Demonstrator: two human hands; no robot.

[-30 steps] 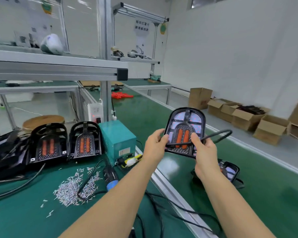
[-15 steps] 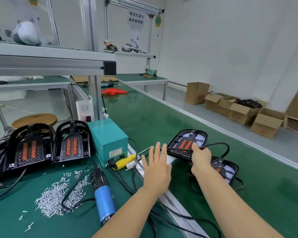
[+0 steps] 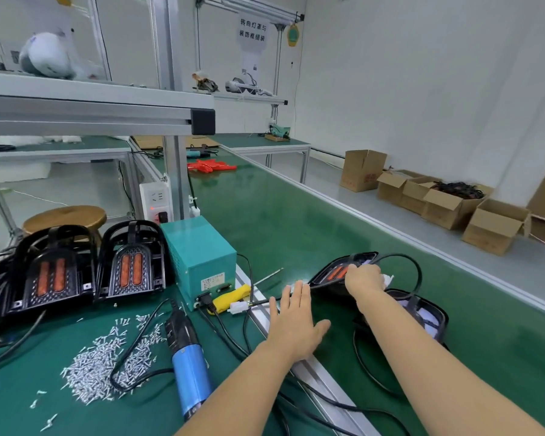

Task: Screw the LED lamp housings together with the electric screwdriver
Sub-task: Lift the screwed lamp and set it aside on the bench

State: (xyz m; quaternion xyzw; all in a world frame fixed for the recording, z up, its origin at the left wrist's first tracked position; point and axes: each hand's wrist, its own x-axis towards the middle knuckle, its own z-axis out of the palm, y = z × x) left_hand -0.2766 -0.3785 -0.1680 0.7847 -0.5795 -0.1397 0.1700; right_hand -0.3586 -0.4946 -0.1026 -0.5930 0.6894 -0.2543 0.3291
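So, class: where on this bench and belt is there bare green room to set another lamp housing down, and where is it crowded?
Free: the belt beyond the right hand, up to the red parts. Crowded: the bench patch with the screws, screwdriver and cables, the two housings beside the teal box, and the belt's near edge.

black cables [image 3: 233, 339] across the path to the electric screwdriver [image 3: 188, 360]

Four lamp housings [image 3: 129, 269], one electric screwdriver [image 3: 188, 366], five cardboard boxes [image 3: 362, 169]
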